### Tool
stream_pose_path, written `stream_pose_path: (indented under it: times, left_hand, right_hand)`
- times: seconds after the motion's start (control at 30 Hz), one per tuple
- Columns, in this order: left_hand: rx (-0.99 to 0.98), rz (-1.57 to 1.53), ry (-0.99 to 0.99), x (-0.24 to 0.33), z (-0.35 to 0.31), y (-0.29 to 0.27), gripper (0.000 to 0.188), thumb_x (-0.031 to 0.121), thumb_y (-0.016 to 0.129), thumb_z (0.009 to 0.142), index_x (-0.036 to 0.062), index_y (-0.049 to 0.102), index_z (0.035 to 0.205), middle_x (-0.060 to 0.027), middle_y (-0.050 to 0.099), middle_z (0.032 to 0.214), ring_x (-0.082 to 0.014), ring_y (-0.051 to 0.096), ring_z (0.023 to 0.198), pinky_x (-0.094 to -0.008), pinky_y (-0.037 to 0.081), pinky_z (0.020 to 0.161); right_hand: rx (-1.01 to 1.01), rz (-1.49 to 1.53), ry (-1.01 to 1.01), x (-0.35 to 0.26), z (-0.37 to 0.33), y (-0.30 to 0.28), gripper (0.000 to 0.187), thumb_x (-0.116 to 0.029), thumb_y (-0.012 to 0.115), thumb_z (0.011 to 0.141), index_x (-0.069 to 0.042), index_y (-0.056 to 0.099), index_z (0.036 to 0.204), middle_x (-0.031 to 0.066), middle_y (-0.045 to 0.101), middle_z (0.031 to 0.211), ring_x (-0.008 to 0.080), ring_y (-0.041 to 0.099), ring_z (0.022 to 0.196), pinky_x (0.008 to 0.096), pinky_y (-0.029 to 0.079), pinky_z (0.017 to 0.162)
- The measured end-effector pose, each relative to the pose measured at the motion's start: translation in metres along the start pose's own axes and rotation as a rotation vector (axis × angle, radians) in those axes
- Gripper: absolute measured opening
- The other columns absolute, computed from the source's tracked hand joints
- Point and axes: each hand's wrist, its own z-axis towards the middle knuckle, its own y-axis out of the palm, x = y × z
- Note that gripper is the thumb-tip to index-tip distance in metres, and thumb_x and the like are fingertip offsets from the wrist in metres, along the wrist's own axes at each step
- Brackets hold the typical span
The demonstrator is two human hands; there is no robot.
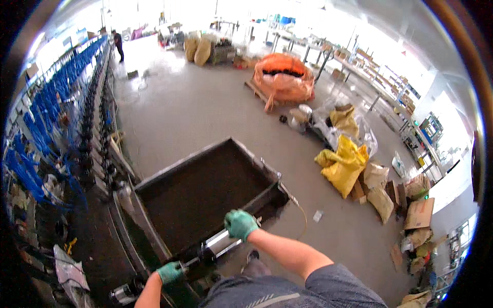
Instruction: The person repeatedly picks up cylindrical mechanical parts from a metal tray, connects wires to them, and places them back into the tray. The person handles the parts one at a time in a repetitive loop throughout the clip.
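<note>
A silver cylinder with a black end [220, 243], which looks like a pneumatic cylinder, lies slantwise over the near edge of a dark rectangular tank [181, 165]. My right hand [240, 225], in a green glove, is closed around the cylinder's far right end. At the other end, my left hand [171, 272], also gloved in green, has its fingers closed at the thin rod that sticks out. The tank holds something dark, perhaps liquid. A second silver cylinder-like part [124, 294] sits near my left forearm.
A long rack with blue tubing [43, 120] runs along the left. Yellow sacks [345, 167] and cardboard boxes [419, 213] stand on the floor at right. Farther back is a big orange bag [285, 82] on a pallet. A person [118, 46] stands far off at left.
</note>
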Motion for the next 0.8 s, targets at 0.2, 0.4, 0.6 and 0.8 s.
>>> stream_pose_path:
  times: [0.2, 0.4, 0.6, 0.8]
  left_hand:
    - [-0.049, 0.237, -0.091, -0.019, 0.008, -0.017, 0.044, 0.043, 0.068, 0.098, 0.0087, 0.069, 0.125, -0.0017, 0.069, 0.104, -0.0164, 0.06, 0.092, -0.0362, 0.051, 0.086]
    - [0.157, 0.187, -0.06, -0.011, -0.005, 0.011, 0.045, 0.046, 0.075, 0.091, 0.0052, 0.07, 0.109, -0.0151, 0.075, 0.095, -0.0286, 0.071, 0.088, -0.0422, 0.054, 0.082]
    - [0.837, 0.776, 0.195, -0.003, -0.007, 0.06, 0.026, 0.036, 0.077, 0.085, 0.0137, 0.069, 0.094, -0.012, 0.069, 0.078, -0.0354, 0.069, 0.073, -0.0488, 0.053, 0.062]
    - [0.406, 0.238, -0.119, -0.009, -0.012, 0.037, 0.056, 0.056, 0.069, 0.092, 0.0045, 0.07, 0.116, -0.0218, 0.075, 0.098, -0.0347, 0.072, 0.086, -0.0441, 0.056, 0.074]
  right_hand:
    - [-0.034, -0.05, 0.021, -0.017, 0.005, -0.019, 0.024, -0.026, 0.058, 0.095, -0.006, 0.07, 0.091, 0.0168, 0.071, 0.097, 0.0379, 0.068, 0.094, 0.0488, 0.055, 0.088]
    - [0.067, 0.004, -0.011, -0.009, 0.0, -0.005, 0.02, -0.027, 0.064, 0.089, -0.007, 0.068, 0.088, 0.0161, 0.069, 0.093, 0.038, 0.066, 0.088, 0.0483, 0.055, 0.082]
    - [-0.068, -0.042, -0.028, -0.004, 0.003, -0.005, 0.023, -0.027, 0.059, 0.095, -0.006, 0.068, 0.094, 0.0188, 0.07, 0.099, 0.039, 0.066, 0.096, 0.0488, 0.054, 0.089]
    - [-0.064, -0.053, -0.011, -0.007, 0.003, -0.01, 0.022, -0.027, 0.06, 0.094, -0.007, 0.069, 0.095, 0.0178, 0.07, 0.099, 0.0384, 0.065, 0.097, 0.0481, 0.053, 0.09]
